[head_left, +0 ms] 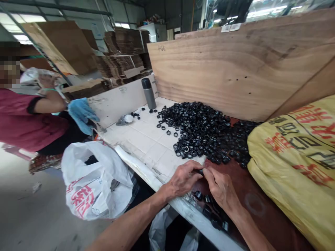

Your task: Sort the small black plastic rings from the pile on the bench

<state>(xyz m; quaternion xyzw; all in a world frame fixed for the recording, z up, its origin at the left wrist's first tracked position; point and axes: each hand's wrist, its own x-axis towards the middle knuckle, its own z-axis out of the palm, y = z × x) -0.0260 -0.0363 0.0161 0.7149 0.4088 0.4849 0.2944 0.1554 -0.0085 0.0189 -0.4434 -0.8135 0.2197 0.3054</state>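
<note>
Near the front edge of the table, my left hand (184, 177) and my right hand (218, 184) meet. Both are closed, pinching a small black plastic part (200, 171) between their fingertips; the fingers cover most of it. Just beyond them spreads a large heap of black plastic rings (196, 125). A smaller group of black parts (209, 209) lies below my right hand, along the table's padded edge.
A grey flask (149, 94) stands at the back of the white tabletop (146, 139). A yellow sack (295, 150) lies at right, a wooden board (235, 66) behind. A white plastic bag (96, 181) hangs at the left edge. Another person (28, 115) sits at far left.
</note>
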